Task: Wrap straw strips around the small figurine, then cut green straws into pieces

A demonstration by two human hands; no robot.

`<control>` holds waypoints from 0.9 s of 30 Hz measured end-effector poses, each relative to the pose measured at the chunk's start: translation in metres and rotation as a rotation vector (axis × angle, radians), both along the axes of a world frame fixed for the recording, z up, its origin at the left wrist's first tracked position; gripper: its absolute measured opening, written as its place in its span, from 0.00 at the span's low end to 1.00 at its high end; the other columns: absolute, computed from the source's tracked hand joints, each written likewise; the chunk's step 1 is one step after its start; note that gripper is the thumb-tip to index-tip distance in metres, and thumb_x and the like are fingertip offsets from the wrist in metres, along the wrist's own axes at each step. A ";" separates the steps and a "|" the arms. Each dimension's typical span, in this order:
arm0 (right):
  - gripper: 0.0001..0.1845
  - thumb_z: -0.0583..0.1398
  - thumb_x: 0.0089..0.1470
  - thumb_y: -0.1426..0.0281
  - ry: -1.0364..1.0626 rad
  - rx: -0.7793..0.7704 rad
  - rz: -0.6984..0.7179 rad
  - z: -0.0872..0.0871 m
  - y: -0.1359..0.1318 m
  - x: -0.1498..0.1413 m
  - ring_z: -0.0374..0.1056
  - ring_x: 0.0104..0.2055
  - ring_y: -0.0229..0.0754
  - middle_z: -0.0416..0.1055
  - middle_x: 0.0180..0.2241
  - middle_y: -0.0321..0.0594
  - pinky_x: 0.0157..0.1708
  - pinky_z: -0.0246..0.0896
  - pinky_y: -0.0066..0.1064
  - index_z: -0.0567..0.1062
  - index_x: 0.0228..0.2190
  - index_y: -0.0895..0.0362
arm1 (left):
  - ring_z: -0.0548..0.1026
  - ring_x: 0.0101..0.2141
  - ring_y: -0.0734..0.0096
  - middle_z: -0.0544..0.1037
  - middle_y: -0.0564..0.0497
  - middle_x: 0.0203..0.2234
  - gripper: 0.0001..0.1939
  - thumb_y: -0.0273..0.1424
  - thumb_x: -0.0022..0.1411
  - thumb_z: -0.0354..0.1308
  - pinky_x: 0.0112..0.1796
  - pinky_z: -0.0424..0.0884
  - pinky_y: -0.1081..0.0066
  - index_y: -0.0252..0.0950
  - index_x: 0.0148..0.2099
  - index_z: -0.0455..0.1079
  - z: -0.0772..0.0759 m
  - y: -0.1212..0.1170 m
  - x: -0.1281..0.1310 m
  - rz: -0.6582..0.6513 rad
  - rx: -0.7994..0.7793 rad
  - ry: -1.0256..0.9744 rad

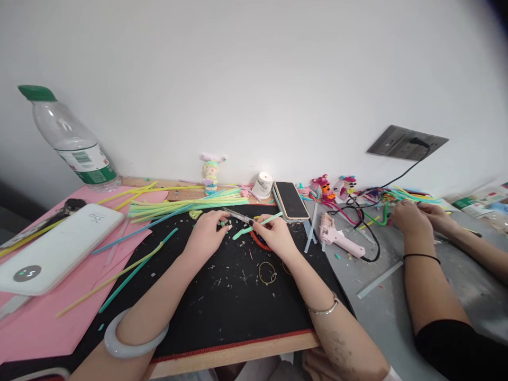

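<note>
My right hand (274,234) is closed around a pair of scissors (238,216); the blades point left and a red handle loop shows below my palm. A light green pipe cleaner (243,233) with a thicker, bent left end crosses the scissors at my right fingertips; whether those fingers also pinch it I cannot tell. My left hand (207,233) is closed near the blade tips, thumb and fingers curled together. A small green bit shows by them, but what they hold is too small to name. Both hands are just above a black mat (238,307) strewn with clippings.
Behind the hands lie a bundle of pipe cleaners (186,207), a phone (291,201), a white cup (263,185) and a small doll (210,174). A pink glue gun (341,241) and a co-worker's hands (415,217) are at right. A power bank (59,248) and bottle (79,143) stand left.
</note>
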State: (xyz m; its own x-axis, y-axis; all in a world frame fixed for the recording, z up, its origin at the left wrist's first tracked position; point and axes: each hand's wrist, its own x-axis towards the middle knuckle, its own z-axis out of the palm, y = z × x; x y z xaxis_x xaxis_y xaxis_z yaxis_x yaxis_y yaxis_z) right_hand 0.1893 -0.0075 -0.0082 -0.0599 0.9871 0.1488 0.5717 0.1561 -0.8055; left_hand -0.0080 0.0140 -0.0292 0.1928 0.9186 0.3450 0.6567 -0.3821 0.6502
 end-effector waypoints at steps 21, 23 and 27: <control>0.10 0.58 0.50 0.63 -0.499 -0.027 -0.024 0.005 0.006 -0.021 0.65 0.26 0.37 0.72 0.21 0.35 0.24 0.45 0.26 0.77 0.25 0.54 | 0.71 0.34 0.65 0.75 0.51 0.32 0.07 0.35 0.54 0.56 0.34 0.65 0.68 0.39 0.36 0.70 0.016 -0.010 0.008 -0.214 -0.205 0.116; 0.11 0.58 0.51 0.62 -0.529 -0.024 -0.016 0.004 0.006 -0.020 0.65 0.26 0.37 0.72 0.22 0.36 0.24 0.45 0.26 0.77 0.26 0.54 | 0.71 0.33 0.66 0.73 0.51 0.31 0.07 0.35 0.55 0.56 0.34 0.64 0.68 0.38 0.34 0.70 0.013 -0.010 0.009 -0.180 -0.210 0.141; 0.14 0.54 0.55 0.63 -0.521 0.019 0.036 0.004 0.006 -0.017 0.64 0.26 0.37 0.72 0.22 0.35 0.25 0.45 0.26 0.75 0.25 0.54 | 0.71 0.34 0.64 0.70 0.50 0.33 0.07 0.36 0.55 0.55 0.35 0.64 0.67 0.38 0.33 0.70 0.009 -0.009 0.011 -0.133 -0.196 0.191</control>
State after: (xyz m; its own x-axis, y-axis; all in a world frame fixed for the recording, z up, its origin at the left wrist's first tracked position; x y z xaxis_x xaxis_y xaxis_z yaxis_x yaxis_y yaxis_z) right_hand 0.1718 -0.0012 -0.0045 -0.1649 0.9804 0.1079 0.8897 0.1951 -0.4129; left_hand 0.0032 0.0046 -0.0206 0.3604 0.9263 0.1096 0.7268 -0.3525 0.5895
